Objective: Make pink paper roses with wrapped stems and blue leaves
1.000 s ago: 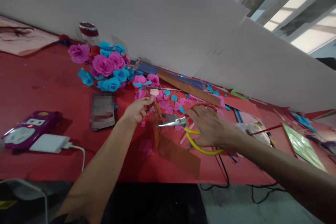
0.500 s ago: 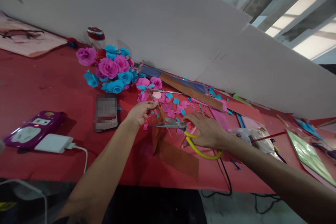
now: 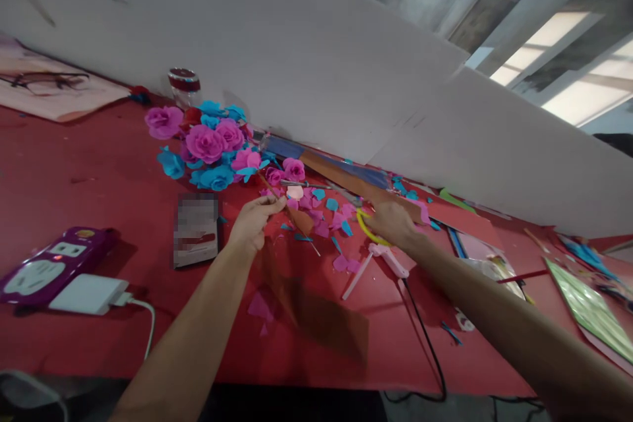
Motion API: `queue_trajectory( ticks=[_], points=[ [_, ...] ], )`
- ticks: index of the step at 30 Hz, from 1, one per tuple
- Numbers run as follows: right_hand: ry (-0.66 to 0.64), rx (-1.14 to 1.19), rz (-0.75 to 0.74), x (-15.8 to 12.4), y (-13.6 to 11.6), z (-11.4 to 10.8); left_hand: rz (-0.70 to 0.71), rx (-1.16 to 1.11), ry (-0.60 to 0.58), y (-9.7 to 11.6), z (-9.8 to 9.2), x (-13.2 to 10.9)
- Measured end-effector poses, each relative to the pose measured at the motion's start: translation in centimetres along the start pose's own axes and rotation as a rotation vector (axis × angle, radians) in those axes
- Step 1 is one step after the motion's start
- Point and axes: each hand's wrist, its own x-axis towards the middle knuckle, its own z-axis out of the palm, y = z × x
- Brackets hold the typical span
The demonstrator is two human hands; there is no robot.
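My left hand (image 3: 250,223) pinches the thin stem of a paper flower (image 3: 247,159) with pink petals and blue leaf pieces. A short brown paper piece (image 3: 301,219) hangs at the stem, whose pale tip points down to the right. Below it a longer brown paper strip (image 3: 326,320) appears blurred, close to the table. My right hand (image 3: 395,223) is closed around the yellow-handled scissors (image 3: 368,227), low over the table; their blades are partly lost among the paper scraps. Right beneath that hand lies a pink glue gun (image 3: 390,260) with a black cord.
A bunch of pink and blue paper flowers (image 3: 205,144) stands left of the wall, before a lidded jar (image 3: 184,87). Nearer lie a phone (image 3: 196,231), a purple power strip (image 3: 54,260) and a white charger (image 3: 91,293). Petal scraps (image 3: 321,227) cover the middle.
My right hand has carried the scissors away from the brown paper, rightward and toward the wall, uncovering the glue gun. The long brown strip now hangs apart from the short piece on the stem.
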Motion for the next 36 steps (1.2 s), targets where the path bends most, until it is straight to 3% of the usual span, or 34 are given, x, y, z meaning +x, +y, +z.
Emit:
queue_trajectory(
  ticks=[1,5,9,13,15,17,20,22,26,36],
  points=[
    [0.021,0.029,0.087,1.7,0.0,0.5,-0.003,0.0,-0.035,-0.1,0.1,0.0],
    [0.033,0.104,0.102,7.4,-1.3,2.5,-0.021,-0.028,-0.161,-0.1,0.5,-0.4],
    [0.034,0.195,0.085,9.0,-3.0,2.7,-0.024,-0.01,-0.312,0.3,1.1,-1.4],
    [0.15,0.377,0.022,4.9,-5.2,1.1,0.133,0.059,-0.231,0.2,2.0,-2.6],
    [0.15,0.557,-0.117,0.9,-6.8,0.8,0.171,0.096,-0.212,0.0,2.7,-3.2],
    [0.147,0.921,-0.311,-3.1,-8.5,1.3,0.169,0.136,-0.205,-0.2,3.3,-4.0],
    [0.268,1.141,-0.158,-7.0,-10.4,3.0,0.155,0.218,-0.181,-0.6,4.0,-4.8],
    [0.305,1.288,-0.088,-7.7,-10.8,4.3,0.156,0.263,-0.182,-1.0,4.3,-5.0],
    [0.255,1.517,-0.077,-7.1,-10.2,5.7,0.147,0.288,-0.186,-1.8,4.3,-4.4],
    [-0.11,1.904,-0.056,-6.3,-8.5,6.1,-0.065,0.233,-0.224,-1.8,3.9,-3.6]
  ],
)
